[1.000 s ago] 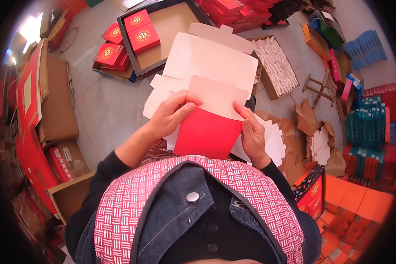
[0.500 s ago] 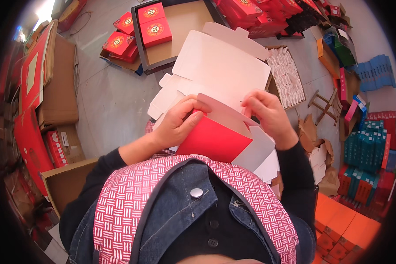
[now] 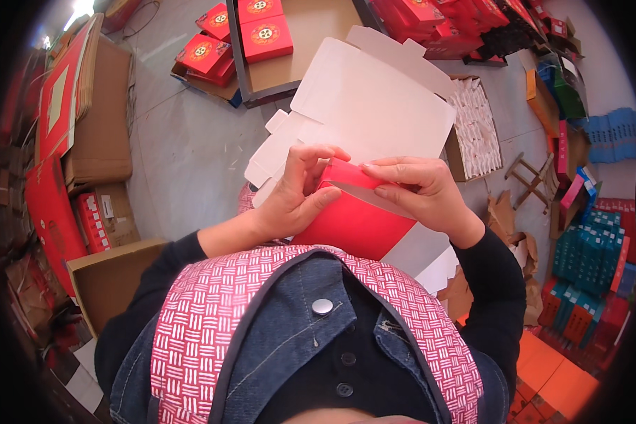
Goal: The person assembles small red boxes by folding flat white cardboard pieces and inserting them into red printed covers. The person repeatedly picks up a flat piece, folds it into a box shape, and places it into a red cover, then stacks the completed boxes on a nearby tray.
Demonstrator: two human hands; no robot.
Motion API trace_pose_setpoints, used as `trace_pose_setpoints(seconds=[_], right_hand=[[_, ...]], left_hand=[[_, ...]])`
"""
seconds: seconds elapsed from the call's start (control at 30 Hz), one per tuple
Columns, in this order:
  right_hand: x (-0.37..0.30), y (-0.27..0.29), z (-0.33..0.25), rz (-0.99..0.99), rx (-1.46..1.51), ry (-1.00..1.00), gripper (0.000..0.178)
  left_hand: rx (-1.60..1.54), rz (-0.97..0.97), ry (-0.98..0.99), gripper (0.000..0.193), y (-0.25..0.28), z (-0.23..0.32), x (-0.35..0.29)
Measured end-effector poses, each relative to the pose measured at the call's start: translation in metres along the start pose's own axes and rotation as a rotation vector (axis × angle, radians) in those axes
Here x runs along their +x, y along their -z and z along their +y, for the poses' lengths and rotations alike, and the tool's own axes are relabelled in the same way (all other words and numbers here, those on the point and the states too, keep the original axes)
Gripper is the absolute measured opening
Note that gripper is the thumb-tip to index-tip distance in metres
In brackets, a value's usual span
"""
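Red carton [image 3: 360,230] sits between the hands, just ahead of the patterned apron [image 3: 212,311]; both touch it, neither nearer. Long mouth [image 3: 360,194] slants upper left to lower right. Left hand [image 3: 290,201] grips left corner; right hand [image 3: 427,194] pinches flap [image 3: 348,177]. White card blanks [image 3: 374,99] beyond; grey floor [image 3: 184,148], black-edged tray [image 3: 325,32] ahead.

The grey tiled floor [image 3: 184,134] carries a shallow dark-rimmed tray [image 3: 325,42], a low carton [image 3: 226,92] of red boxes [image 3: 202,52] just beside it, a cardboard carton [image 3: 456,160] packed with white packets [image 3: 475,124], a wooden stool [image 3: 533,182] and crumpled brown paper [image 3: 501,213].
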State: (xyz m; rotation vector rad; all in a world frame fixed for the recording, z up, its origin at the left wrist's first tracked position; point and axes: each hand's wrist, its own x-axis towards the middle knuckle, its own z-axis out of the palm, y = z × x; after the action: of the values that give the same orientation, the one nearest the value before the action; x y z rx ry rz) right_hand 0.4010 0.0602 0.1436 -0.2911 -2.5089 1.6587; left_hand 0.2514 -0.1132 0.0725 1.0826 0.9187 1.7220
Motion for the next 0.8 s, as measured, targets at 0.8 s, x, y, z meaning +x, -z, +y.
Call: trace_pose_setpoints(seconds=[0.8], right_hand=[[-0.008,-0.008,0.001,0.071,-0.092,0.132,0.029]], left_hand=[[0.531,-0.091,-0.091,0.025,0.003,0.019,0.009]])
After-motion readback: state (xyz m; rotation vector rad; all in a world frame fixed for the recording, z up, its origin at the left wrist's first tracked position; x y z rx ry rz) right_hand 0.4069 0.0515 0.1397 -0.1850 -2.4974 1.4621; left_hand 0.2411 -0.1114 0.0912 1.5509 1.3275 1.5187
